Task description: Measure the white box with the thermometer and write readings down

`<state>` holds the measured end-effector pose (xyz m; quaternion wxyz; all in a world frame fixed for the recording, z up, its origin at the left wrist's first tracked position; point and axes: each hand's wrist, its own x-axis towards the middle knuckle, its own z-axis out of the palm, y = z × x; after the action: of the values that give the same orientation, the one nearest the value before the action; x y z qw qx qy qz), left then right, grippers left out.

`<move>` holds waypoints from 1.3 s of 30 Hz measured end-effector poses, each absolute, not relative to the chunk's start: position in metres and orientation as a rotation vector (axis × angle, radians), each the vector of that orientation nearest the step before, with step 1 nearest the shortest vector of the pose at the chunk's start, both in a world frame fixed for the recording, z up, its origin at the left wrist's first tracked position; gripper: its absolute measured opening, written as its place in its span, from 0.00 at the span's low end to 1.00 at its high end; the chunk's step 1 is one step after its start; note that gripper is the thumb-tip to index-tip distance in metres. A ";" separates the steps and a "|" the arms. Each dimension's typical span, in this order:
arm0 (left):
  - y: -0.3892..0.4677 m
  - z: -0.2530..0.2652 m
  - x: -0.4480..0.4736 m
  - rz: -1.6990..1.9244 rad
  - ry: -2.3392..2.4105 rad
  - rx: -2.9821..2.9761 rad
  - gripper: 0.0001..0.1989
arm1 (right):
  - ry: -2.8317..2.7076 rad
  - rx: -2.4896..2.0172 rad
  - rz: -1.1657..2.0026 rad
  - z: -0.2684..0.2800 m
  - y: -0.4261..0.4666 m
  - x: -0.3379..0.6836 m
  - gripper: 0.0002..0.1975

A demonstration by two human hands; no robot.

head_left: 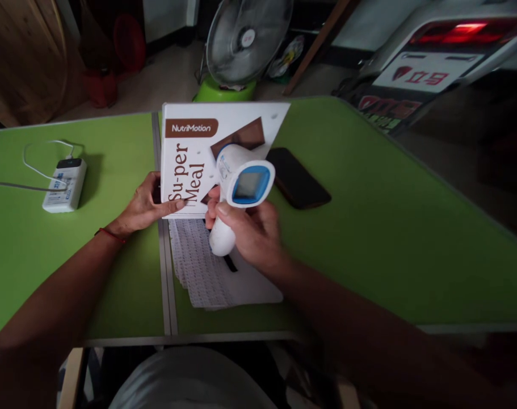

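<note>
My left hand grips the lower left edge of a white and brown NutriMotion box, thumb across its front and fingers behind. The box is held up over the table. In front of it, my right hand is wrapped round the handle of a white infrared thermometer. Its blue-framed screen faces me and looks blank. The thermometer covers part of the box's front. Beneath both hands lie several printed sheets and a pale flat item with a black strip.
A dark phone lies on the green folding table, right of the box. At left sits a white power bank with cables. Behind the table stand a fan, a green stool and a vehicle with a red light.
</note>
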<state>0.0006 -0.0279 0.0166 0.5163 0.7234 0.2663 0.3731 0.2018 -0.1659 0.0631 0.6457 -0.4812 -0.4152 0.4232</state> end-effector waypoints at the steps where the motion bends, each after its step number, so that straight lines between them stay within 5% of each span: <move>1: -0.028 0.017 0.001 0.891 0.637 1.737 0.38 | -0.948 -1.102 0.953 0.063 -0.166 0.201 0.18; 39: -0.027 0.016 0.001 0.884 0.647 1.714 0.42 | -1.100 -1.141 0.912 0.060 -0.165 0.205 0.15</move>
<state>0.0011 -0.0272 0.0164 0.5256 0.7168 0.2707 0.3698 0.2049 -0.1645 0.0601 0.6104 -0.4943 -0.4765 0.3950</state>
